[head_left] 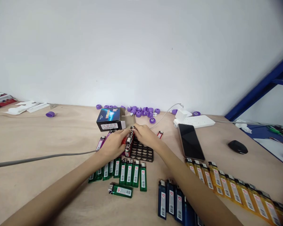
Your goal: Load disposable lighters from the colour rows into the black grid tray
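A row of red lighters (129, 145) stands upright at the left end of a black grid tray (142, 151). My left hand (113, 143) presses its closed fingers against the row's left side. From the right, my right hand (143, 135) has its bent fingers on the far end of the same row. Part of the tray and the far lighters are hidden by my hands. Purple lighters (100, 143) lie partly under my left hand. Just nearer to me is a row of green lighters (129, 173), with a single green lighter (120, 190) lying sideways below it.
An open black-and-blue box (110, 118) is behind my hands, with purple caps (138, 114) along the wall. To the right are a phone (191, 141), a power strip (201, 121), a mouse (237, 147), yellow lighters (235, 191) and blue lighters (171, 199). A grey cable (49, 156) crosses the left side.
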A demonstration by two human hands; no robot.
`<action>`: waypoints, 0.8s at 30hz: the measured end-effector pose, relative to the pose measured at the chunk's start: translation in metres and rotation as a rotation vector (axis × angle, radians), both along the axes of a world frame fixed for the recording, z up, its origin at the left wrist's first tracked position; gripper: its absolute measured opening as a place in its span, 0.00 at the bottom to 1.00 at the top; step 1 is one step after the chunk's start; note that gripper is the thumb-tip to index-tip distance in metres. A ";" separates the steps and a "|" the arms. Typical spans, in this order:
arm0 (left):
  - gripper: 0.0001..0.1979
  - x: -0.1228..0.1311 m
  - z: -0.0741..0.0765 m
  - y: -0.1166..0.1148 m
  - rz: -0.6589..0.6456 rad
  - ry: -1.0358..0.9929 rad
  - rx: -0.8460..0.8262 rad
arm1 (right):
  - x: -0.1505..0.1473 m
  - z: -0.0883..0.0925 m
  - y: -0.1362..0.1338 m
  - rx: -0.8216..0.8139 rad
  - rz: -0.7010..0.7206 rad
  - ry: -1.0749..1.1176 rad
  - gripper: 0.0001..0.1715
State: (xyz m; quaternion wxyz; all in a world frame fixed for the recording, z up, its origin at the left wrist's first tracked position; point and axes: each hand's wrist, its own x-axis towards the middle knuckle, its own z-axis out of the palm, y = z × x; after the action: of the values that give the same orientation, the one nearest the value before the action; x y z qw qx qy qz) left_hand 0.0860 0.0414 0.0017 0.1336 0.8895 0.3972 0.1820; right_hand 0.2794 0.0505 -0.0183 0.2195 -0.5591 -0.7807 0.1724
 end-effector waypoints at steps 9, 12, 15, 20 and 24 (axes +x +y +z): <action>0.29 0.001 0.000 -0.002 0.036 -0.038 -0.052 | 0.001 -0.013 0.001 0.063 0.074 0.111 0.17; 0.31 0.000 0.000 -0.001 0.042 -0.111 -0.090 | 0.000 -0.014 0.003 0.140 0.055 0.180 0.17; 0.23 -0.002 0.006 0.001 0.088 -0.234 -0.135 | 0.000 -0.012 0.003 0.256 0.022 0.281 0.14; 0.10 -0.002 0.025 -0.003 0.094 -0.445 -0.393 | -0.008 0.002 -0.007 0.488 -0.012 0.480 0.10; 0.11 0.000 0.032 -0.011 -0.051 -0.489 -0.745 | -0.020 0.020 -0.020 0.529 0.104 0.582 0.07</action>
State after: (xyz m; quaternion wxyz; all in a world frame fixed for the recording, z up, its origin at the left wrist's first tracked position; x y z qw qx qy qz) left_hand 0.0857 0.0302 0.0333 0.5392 0.7211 0.3703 0.2283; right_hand 0.2596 0.0309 0.0017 0.5589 -0.3707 -0.7308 0.1273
